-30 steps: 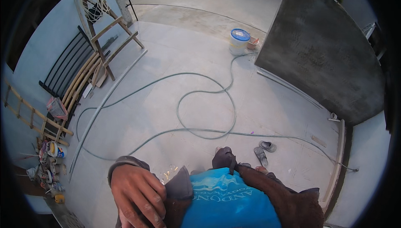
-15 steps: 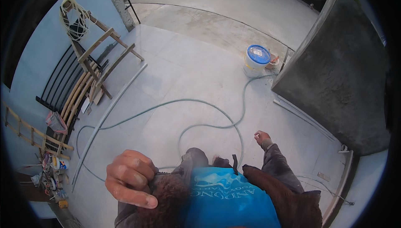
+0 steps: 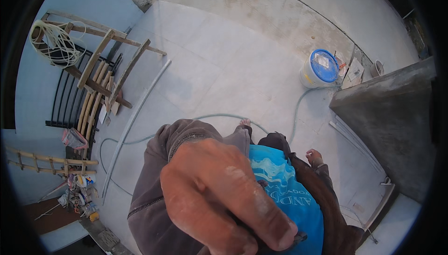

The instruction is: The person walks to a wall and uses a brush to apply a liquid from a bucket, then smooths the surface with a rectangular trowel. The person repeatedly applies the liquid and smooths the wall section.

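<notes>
My left hand (image 3: 214,189) is very close to the camera in the middle of the lower view, in front of my blue shirt (image 3: 303,185) and grey-brown jacket (image 3: 151,185). Its fingers curl down over a small dark thing that I cannot make out. My right hand (image 3: 313,154) is lower at my right side, its fingers closed on a small white item, above the pale floor. A bare foot (image 3: 245,122) shows just past my clothes, near a green hose (image 3: 210,115).
A wooden ladder (image 3: 130,73) with coiled tubing stands left, beside black railings, bamboo and clutter (image 3: 79,199). A long rail (image 3: 140,115) lies on the floor (image 3: 196,59). A blue-lidded bucket (image 3: 310,75) stands at the upper right, beside a grey wall (image 3: 401,129).
My left hand has risen toward the camera and moved right across my front. My right hand has come into view and shifted right. The view has turned, moving the bucket rightward.
</notes>
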The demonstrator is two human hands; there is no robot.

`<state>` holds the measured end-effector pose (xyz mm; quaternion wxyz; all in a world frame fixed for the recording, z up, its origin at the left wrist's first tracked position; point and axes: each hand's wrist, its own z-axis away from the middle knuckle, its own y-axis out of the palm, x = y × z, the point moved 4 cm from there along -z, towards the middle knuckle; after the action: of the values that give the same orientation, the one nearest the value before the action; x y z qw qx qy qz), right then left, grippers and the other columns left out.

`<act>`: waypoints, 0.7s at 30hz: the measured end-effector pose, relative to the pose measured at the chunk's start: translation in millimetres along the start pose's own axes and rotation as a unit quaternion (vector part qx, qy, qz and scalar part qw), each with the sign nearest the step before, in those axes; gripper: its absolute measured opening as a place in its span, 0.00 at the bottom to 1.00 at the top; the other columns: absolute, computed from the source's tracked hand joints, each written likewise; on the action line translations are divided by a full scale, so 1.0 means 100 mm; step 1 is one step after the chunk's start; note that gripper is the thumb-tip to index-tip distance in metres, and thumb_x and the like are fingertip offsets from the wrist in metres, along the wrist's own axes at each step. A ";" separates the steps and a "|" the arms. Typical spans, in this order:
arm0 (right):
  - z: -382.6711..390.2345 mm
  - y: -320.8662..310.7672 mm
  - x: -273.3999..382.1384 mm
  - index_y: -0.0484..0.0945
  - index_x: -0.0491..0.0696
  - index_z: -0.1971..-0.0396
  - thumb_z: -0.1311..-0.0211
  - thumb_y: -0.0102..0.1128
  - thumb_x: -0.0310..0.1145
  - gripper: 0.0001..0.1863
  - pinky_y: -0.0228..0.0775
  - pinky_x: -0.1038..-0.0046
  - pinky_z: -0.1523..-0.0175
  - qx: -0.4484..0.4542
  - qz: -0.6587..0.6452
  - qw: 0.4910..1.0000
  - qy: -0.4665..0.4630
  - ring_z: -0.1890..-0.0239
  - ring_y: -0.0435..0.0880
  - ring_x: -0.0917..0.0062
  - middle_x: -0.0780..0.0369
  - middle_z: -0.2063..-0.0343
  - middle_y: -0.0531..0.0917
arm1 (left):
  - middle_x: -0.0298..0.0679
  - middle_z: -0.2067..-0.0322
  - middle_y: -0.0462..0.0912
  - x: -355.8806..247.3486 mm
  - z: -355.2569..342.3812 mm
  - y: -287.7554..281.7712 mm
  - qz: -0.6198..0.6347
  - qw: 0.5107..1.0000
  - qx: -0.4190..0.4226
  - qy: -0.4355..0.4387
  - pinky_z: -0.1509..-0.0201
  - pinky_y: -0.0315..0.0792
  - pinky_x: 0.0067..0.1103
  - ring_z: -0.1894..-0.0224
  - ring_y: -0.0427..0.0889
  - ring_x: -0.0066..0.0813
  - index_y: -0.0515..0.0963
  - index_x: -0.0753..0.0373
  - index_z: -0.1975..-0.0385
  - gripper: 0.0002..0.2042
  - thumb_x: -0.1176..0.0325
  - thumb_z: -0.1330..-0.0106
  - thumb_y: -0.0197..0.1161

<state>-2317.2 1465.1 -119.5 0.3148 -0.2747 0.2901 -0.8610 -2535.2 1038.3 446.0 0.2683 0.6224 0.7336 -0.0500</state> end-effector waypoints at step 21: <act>-4.46 -4.28 2.87 0.81 0.51 0.55 0.38 0.62 0.37 0.13 0.75 0.63 0.51 -0.163 -0.196 0.962 -0.097 0.58 0.84 0.62 0.55 0.63 0.85 | 0.43 0.61 0.68 3.55 -2.98 -4.66 0.190 0.975 -0.003 -0.116 0.64 0.90 0.32 0.49 0.79 0.44 0.79 0.73 0.55 0.11 0.74 0.34 0.62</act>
<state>-2959.7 1680.7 -52.2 0.1172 -0.4560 0.3348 -0.8162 -3100.6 1371.3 416.4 0.3580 0.7395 0.5661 -0.0676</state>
